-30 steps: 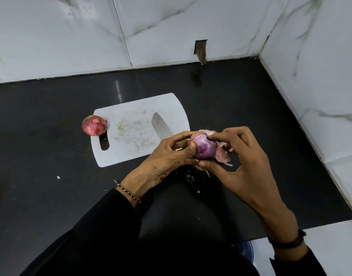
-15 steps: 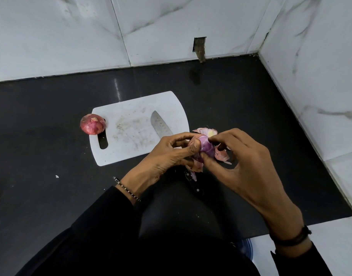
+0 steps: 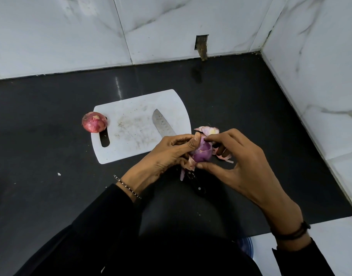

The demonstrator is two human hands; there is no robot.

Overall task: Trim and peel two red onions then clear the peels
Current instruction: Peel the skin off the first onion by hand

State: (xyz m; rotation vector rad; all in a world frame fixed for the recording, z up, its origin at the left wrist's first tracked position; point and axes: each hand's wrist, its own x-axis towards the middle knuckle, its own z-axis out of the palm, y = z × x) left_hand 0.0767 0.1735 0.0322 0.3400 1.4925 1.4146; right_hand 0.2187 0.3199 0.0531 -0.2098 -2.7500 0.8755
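The knife (image 3: 161,124) is partly hidden. Its blade lies on the white cutting board (image 3: 131,108), its middle goes under the left hand (image 3: 169,154), and the black end of its handle peeks out below the hands, just off the board's near right corner. Some onion peels (image 3: 208,130) lie on the dark surface (image 3: 41,140) just right of the board, but the hands cover most of the pile, so you cannot tell how many there are. A round blue thing (image 3: 247,246) shows far below the board, cut off by a dark sleeve; it is not clear what it is.

Both hands are held up together, just off the board's right edge. Between them is the purple onion (image 3: 203,153), with most of its skin off. A loose bit of skin hangs at its lower left. The left hand's fingers are curled around the onion's left side, with the thumb pressed on top. The right hand (image 3: 242,170) pinches the onion too, thumb under it and first finger bent over the top. Its other fingers reach behind the onion and are hard to see.

The second onion (image 3: 94,122), with its red skin on, sits at the board's left edge, by the handle hole.
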